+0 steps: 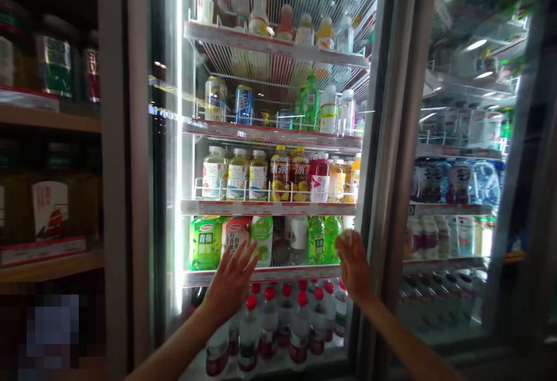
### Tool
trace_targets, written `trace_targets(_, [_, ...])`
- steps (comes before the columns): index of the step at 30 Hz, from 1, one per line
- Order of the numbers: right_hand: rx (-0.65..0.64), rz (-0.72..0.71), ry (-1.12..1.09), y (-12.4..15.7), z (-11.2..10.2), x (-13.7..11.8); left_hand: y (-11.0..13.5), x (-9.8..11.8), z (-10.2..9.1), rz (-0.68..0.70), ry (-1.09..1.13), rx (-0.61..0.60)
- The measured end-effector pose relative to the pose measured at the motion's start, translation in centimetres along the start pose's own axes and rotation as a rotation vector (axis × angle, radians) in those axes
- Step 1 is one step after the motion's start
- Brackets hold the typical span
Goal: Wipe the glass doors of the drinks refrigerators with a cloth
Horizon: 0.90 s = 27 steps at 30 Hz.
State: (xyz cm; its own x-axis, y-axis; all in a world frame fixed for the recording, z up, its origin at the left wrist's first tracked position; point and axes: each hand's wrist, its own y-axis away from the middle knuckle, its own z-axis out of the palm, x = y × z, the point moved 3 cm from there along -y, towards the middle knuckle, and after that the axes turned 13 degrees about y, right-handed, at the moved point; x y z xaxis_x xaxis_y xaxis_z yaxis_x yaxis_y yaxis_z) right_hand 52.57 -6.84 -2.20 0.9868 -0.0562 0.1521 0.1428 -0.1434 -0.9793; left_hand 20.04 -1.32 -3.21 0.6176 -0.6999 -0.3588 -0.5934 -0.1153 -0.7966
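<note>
My left hand (234,274) is open, fingers spread, raised in front of a lit drinks fridge. Behind its fingertips stand a red-labelled drink pack (235,231) and a green-and-white carton (262,240). My right hand (354,265) is raised near the fridge's right frame (387,195), with loosely bent fingers and nothing visible in them. Nearest to it is a bright green bottle (332,239); whether they touch I cannot tell. A green drink pack (205,243) stands at the left of that shelf. Red-capped bottles (300,326) stand below both hands.
Higher wire shelves hold tea bottles (214,173), cans (243,104) and a green bottle (311,102). Faint reflections cross the fridge front. To the right stands another glass-fronted fridge (456,195). Wooden shelves (52,265) with large bottles (54,59) line the left.
</note>
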Motion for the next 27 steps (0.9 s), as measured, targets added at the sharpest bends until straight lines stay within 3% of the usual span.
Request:
trace_targets(3, [-0.03, -0.083, 0.042, 0.9, -0.1, -0.3, -0.1, 0.1, 0.1, 0.0, 0.0, 0.001])
trace_targets(8, [0.084, 0.111, 0.073, -4.0, -0.2, 1.3, -1.6, 0.6, 0.4, -0.017, 0.003, 0.0])
trace_targets(10, [0.064, 0.062, 0.058, -2.4, -0.2, 0.6, -1.5, 0.8, 0.6, 0.001, -0.006, -0.007])
trace_targets(14, [-0.058, -0.185, 0.045, 2.4, 0.0, -1.1, -0.8, 0.8, 0.8, 0.024, -0.028, -0.03])
trace_targets(16, [-0.048, -0.172, 0.043, 1.3, 0.0, -0.6, -0.6, 0.7, 0.8, 0.025, -0.026, -0.031])
trace_targets(20, [0.082, 0.037, 0.055, -3.6, 0.0, 0.3, -0.4, 0.8, 0.9, 0.018, -0.022, -0.028])
trace_targets(22, [0.065, -0.061, 0.038, -3.3, 0.0, -0.8, -0.1, 0.9, 0.9, 0.034, -0.031, -0.038])
trace_targets(25, [-0.087, -0.42, -0.002, -1.3, 0.0, -2.6, 0.3, 0.6, 0.5, 0.078, -0.036, -0.041])
trace_targets(27, [-0.088, -0.473, 0.018, -2.1, -0.1, -2.4, 0.2, 0.0, 0.0, 0.087, -0.027, -0.034])
